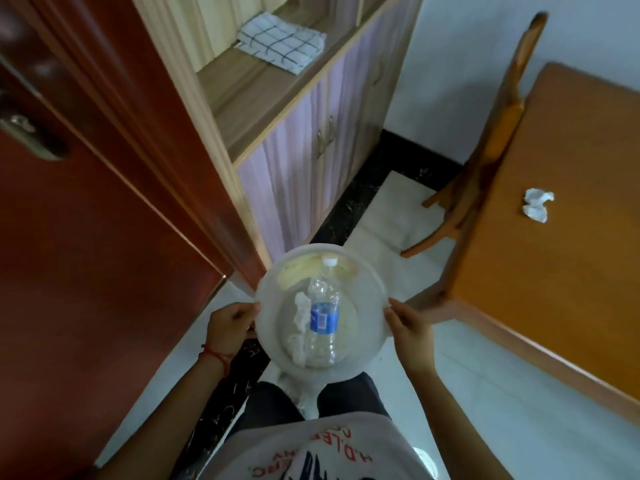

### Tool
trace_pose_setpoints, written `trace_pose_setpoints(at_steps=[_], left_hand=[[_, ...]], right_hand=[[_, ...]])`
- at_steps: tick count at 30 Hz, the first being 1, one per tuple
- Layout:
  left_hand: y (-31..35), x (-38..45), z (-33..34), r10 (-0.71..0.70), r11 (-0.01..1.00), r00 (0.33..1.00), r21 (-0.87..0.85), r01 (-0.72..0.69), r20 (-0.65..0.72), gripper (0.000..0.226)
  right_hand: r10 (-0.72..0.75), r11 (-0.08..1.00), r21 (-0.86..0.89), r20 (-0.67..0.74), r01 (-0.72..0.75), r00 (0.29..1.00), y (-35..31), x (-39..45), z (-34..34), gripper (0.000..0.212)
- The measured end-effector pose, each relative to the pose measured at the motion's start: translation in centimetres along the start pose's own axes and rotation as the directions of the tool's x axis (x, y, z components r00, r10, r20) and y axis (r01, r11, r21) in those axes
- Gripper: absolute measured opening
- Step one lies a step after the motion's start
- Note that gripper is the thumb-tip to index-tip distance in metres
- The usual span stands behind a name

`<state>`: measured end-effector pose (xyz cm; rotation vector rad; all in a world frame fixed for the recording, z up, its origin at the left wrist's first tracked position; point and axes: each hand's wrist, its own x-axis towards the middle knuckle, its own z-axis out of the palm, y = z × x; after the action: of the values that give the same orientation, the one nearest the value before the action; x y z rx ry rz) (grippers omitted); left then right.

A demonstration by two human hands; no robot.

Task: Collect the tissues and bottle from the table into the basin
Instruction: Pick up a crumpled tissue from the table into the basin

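Both hands, left hand (pixel 231 322) and right hand (pixel 408 325), grip the basin (pixel 372 282) rim, bottle (pixel 323 315) and tissues (pixel 300 320) inside; next, fetch the crumpled tissue (pixel 536 209) on the right tabletop (pixel 554 289).

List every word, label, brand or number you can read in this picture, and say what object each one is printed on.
"H.D.LE": red letters, seen upside down, on the person's light printed T-shirt; the rest of the print is cut off or blurred.
Blue label on the clear plastic bottle lying in the translucent round basin: white print, too small and blurred to read.
No other text is visible.
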<state>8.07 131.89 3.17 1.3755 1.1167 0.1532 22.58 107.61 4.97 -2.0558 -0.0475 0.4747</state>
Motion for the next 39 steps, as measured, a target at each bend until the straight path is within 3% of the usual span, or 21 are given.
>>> trace_pose_setpoints(at_steps=[12, 17, 25, 33, 39], left_hand=[[8.0, 9.0, 7.4, 0.026, 0.997, 0.990, 0.073, -0.037, 0.137, 0.015], [12.1, 12.1, 11.3, 0.133, 0.972, 0.982, 0.178, -0.156, 0.133, 0.011], [17.7, 17.0, 17.2, 0.075, 0.981, 0.974, 0.158, -0.110, 0.213, 0.016], [22.1, 24.0, 22.3, -0.003, 0.962, 0.934, 0.255, -0.094, 0.357, 0.022], [26.0, 28.7, 25.9, 0.002, 0.887, 0.869, 0.401, -0.231, 0.495, 0.033]], right_hand=[[0.075, 0.992, 0.111, -0.166, -0.057, 0.983, -1.3, 8.3, -1.9, 0.028], [0.101, 0.989, 0.124, -0.214, -0.076, 0.972, -2.4, 13.9, -3.1, 0.029], [0.098, 0.986, 0.159, -0.265, -0.056, 0.959, -4.2, 20.2, -5.8, 0.021], [0.238, 0.960, 0.238, -0.407, -0.149, 0.882, -4.6, 23.9, -5.1, 0.023], [0.372, 0.912, 0.355, -0.501, -0.206, 0.781, -5.9, 25.3, -3.7, 0.024]])
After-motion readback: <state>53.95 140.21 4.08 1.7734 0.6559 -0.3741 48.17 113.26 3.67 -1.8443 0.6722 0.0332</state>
